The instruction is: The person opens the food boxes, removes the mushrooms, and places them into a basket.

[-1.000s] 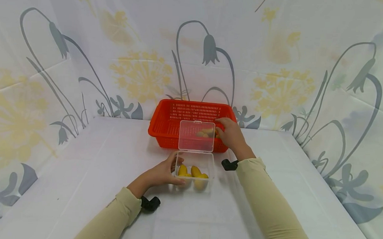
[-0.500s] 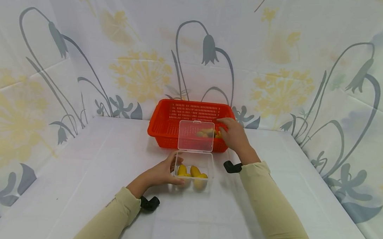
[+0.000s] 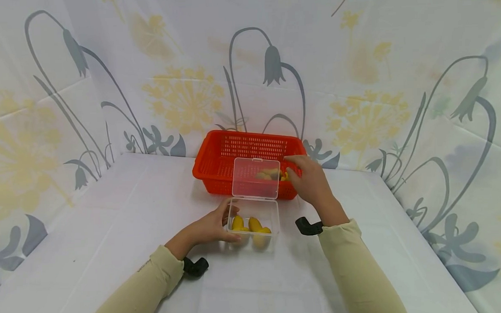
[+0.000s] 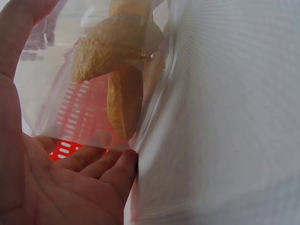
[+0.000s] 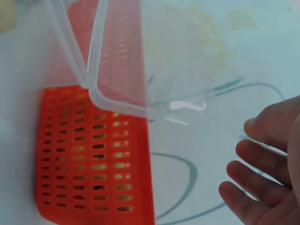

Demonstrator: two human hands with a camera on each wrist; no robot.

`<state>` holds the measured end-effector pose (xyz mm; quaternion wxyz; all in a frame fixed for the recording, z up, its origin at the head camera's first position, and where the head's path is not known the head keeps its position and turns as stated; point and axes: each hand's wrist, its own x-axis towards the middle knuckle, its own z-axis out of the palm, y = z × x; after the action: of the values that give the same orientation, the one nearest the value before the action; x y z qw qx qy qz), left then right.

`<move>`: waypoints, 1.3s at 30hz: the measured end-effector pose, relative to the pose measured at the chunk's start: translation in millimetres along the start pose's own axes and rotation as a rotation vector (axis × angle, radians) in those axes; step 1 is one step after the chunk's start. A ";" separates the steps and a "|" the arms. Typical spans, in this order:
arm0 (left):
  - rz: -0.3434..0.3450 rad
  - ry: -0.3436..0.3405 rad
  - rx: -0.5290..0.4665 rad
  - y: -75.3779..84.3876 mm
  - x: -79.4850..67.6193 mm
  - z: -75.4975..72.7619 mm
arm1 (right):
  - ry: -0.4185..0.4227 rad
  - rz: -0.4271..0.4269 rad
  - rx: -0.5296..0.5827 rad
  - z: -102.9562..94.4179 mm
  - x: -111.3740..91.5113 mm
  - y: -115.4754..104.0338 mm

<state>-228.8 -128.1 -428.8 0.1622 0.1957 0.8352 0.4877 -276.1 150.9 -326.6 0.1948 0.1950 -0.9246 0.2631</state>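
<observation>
My left hand (image 3: 209, 227) holds the left side of a clear plastic box (image 3: 267, 214), thumb in front and fingers behind. The box stands on the table with its hinged lid (image 3: 244, 168) raised, leaning toward the red basket. Inside lie several smooth yellow oblong pieces (image 3: 255, 224); the left wrist view shows them close up as knobbly pieces (image 4: 112, 44), their kind unclear. Over the basket's right end hovers my right hand (image 3: 311, 179), fingers spread and nothing visible between them. More yellow pieces (image 3: 285, 177) sit in the basket, partly seen through the lid.
The red perforated basket (image 3: 218, 185) stands behind the box, near the back wall. White cloth (image 3: 152, 201) covers the table, and a flower-printed cloth (image 3: 182, 99) hangs around it. A black wrist mount (image 3: 196, 267) is on each forearm.
My right hand has shifted a little rightward and back toward me over the basket, showing more of the yellow pieces. The left hand and the box stay in place.
</observation>
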 end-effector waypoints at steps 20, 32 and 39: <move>0.000 0.004 0.003 -0.1 -0.1 0.0 | -0.137 -0.108 0.034 -13.7 -22.9 -34.0; 0.022 0.000 0.004 -1.6 -0.1 0.1 | -0.266 -0.203 0.062 2.1 -32.1 -42.2; 0.013 0.001 -0.010 0.2 -1.2 -0.4 | -0.375 -0.204 0.032 7.9 -35.5 -48.1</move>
<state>-227.9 -128.9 -428.3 0.1597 0.2001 0.8316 0.4929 -225.7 117.8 -329.5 0.0417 0.3363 -0.9158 0.2157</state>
